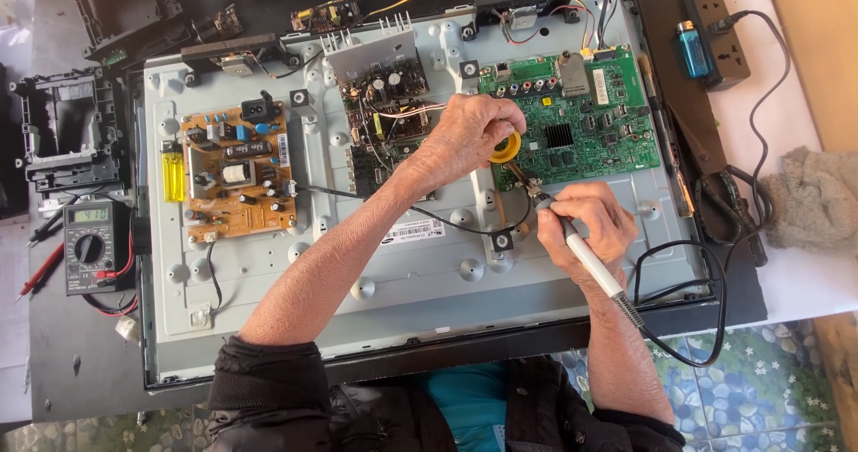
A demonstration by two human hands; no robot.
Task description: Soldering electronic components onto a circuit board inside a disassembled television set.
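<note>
We solder over the open back of a flat-panel television.

Left to right, we count one digital multimeter (92, 246) on the dark worktop (80, 363), one yellow lighter (173, 177) lying on the grey metal back panel (420, 282), then three circuit boards: one orange power board (234, 173), one small dark board with a finned heat sink (386, 104), and one green main board (581, 113). Our left hand (465, 135) pinches shut on a small yellow solder reel (506, 146) at the green board's left edge. Our right hand (585, 229) closes around one soldering iron (581, 251), its tip pointing up toward the reel. One black cable (429, 213) crosses under our left forearm. Farther right sit one blue lighter (692, 48) on one power strip (715, 28), and a grey cloth (818, 197).
</note>
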